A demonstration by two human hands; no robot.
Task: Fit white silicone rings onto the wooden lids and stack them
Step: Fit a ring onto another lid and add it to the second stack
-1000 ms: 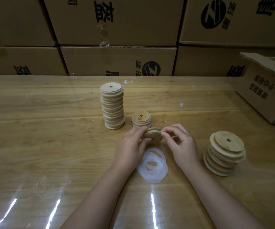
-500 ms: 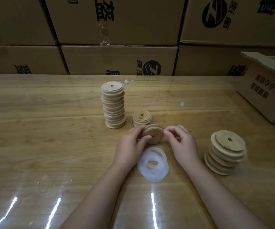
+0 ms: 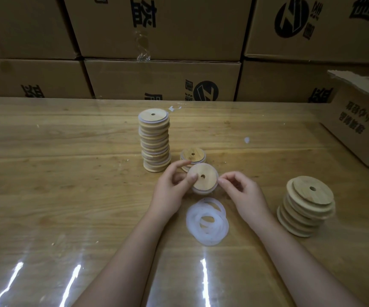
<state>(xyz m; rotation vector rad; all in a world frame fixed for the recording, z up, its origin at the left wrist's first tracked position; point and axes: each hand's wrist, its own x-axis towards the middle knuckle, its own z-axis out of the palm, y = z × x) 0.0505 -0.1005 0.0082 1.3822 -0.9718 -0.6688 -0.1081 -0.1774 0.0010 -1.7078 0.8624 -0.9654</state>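
My left hand (image 3: 172, 189) holds a round wooden lid (image 3: 203, 178) with a centre hole, thumb on its face, tilted toward me. A white silicone ring shows around the lid's lower rim. My right hand (image 3: 241, 193) pinches the lid's right edge with thumb and forefinger. Just below the hands lies a small pile of white silicone rings (image 3: 208, 221). A tall stack of ringed lids (image 3: 154, 140) stands behind, with a short stack (image 3: 193, 155) right of it. A leaning stack of bare wooden lids (image 3: 307, 206) sits at the right.
The wooden table (image 3: 57, 185) is covered in glossy clear film. Cardboard boxes (image 3: 161, 80) line the back edge. An open cardboard box (image 3: 360, 120) stands at the far right. A small white scrap (image 3: 247, 140) lies mid-table.
The lid has turned from nearly edge-on to face me, showing its flat face and hole. Both hands stayed in place around it.
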